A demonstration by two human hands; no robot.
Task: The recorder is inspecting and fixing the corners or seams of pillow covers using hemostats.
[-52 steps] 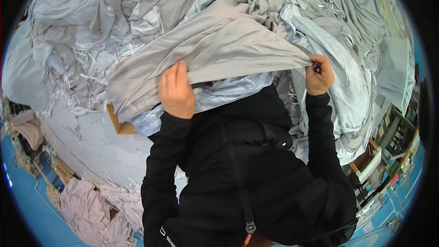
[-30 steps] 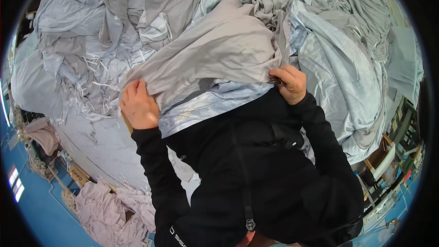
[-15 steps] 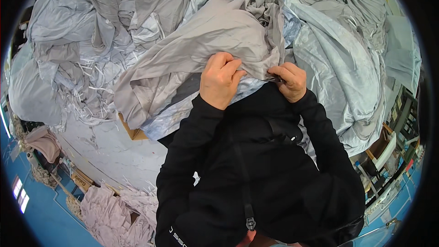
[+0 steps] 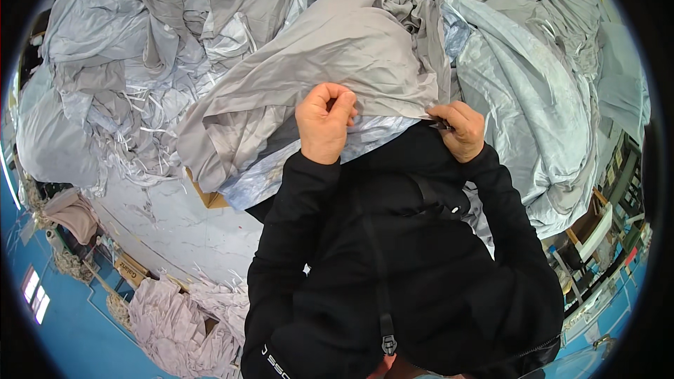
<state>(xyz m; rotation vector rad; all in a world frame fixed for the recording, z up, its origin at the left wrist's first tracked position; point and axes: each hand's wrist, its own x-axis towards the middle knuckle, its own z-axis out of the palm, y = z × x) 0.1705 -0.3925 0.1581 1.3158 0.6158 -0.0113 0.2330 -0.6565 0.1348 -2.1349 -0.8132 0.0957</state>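
Observation:
A grey fabric piece (image 4: pixel 337 49) with a blue-white patterned underside (image 4: pixel 270 179) spreads before me, its near edge over my black-clothed front. My right hand (image 4: pixel 463 131) is closed at the right end of that edge. Its fingers hold a small dark pointed tool (image 4: pixel 441 124), which looks like thread snips; the hand hides most of it. My left hand (image 4: pixel 324 123) is raised just in front of the fabric, thumb and forefinger pinched together. Whatever lies in this pinch, if anything, is too small to make out.
Heaped grey and pale blue cloth (image 4: pixel 112 35) with white ribbons (image 4: pixel 144 116) covers the far left. More pale cloth (image 4: pixel 526 91) lies at the right. A cardboard edge (image 4: pixel 207 195) shows beneath the fabric, beside a white marbled surface (image 4: pixel 161 217). Pinkish cloth (image 4: pixel 175 323) lies at the lower left.
My left hand has moved slightly left and come off the fabric's edge. My right hand has shifted a little right and down, and the dark tool shows more plainly.

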